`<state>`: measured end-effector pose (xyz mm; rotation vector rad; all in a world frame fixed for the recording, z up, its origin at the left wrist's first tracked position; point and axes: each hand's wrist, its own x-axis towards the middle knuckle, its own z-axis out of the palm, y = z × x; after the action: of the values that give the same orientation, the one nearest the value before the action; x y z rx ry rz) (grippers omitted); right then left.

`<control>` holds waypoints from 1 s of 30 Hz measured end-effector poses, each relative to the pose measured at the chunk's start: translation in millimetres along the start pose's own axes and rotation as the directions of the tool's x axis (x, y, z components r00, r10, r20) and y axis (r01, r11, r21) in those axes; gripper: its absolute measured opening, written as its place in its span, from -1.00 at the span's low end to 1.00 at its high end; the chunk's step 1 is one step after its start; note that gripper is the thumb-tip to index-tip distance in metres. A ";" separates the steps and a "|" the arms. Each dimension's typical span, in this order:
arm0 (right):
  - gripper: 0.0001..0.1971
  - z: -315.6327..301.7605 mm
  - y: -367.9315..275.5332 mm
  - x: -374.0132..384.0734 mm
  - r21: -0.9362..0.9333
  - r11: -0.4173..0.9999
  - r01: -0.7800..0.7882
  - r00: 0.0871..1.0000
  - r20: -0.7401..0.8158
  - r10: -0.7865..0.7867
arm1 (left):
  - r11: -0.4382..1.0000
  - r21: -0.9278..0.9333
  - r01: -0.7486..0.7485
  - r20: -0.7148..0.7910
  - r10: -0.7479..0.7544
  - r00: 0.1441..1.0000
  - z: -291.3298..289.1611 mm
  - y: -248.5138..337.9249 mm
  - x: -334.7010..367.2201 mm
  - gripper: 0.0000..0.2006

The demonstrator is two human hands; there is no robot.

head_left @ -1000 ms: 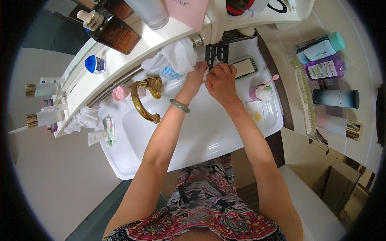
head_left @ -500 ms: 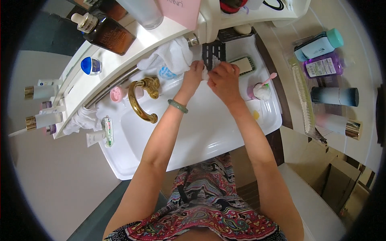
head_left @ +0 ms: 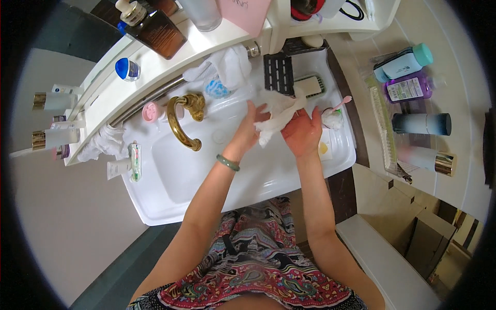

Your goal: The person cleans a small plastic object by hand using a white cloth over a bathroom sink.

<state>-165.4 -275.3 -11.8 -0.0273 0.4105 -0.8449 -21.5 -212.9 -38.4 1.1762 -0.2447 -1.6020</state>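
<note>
A limp, thin white piece of cloth or netting (head_left: 279, 116) hangs crumpled between my hands above the back right of the white sink; its exact kind is unclear. My left hand (head_left: 250, 129), below a green bangle (head_left: 228, 163) on the wrist, has its fingers apart at the cloth's left edge. On the other side, my right hand (head_left: 304, 133) is turned palm up and open, its fingertips by the cloth, which partly covers them. Right behind the cloth is a black slotted rack (head_left: 278, 74). A white soap bar (head_left: 309, 87) lies in a dish beside it.
A brass faucet (head_left: 186, 124) arches over the sink (head_left: 170, 206) at the left. White towels (head_left: 227, 67) hang on a rail behind. A cup with a pink-handled brush (head_left: 345, 101) stands right of my hand. Several bottles (head_left: 411, 88) line the right ledge; an amber dropper bottle (head_left: 160, 36) stands on the shelf.
Both hands have come nearer and spread apart, having been closed together by the black rack. The white cloth, bunched in them before, now hangs loosely unfolded. The view has shifted slightly.
</note>
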 end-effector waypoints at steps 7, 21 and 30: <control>-0.53 -8.5 23.0 6.7 -0.596 0.802 0.023 0.998 -0.036 -0.055 | 0.963 0.246 -0.114 0.158 0.076 0.984 -13.2 -8.3 -25.2 -0.44; -0.60 -24.0 6.4 94.4 -0.964 0.184 0.194 0.835 0.063 -0.546 | 0.860 0.353 -0.369 -0.322 0.482 0.815 5.6 -11.1 33.0 -0.59; -0.66 -7.7 9.9 91.2 -0.968 0.192 0.160 0.808 0.017 -0.588 | 0.867 -0.001 -0.498 -0.081 0.496 0.865 14.0 19.0 93.2 -0.66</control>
<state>-107.2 -334.4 -52.0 -1.2110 1.3083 -0.9922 -13.9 -303.2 -70.5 1.0488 -0.4407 -1.0979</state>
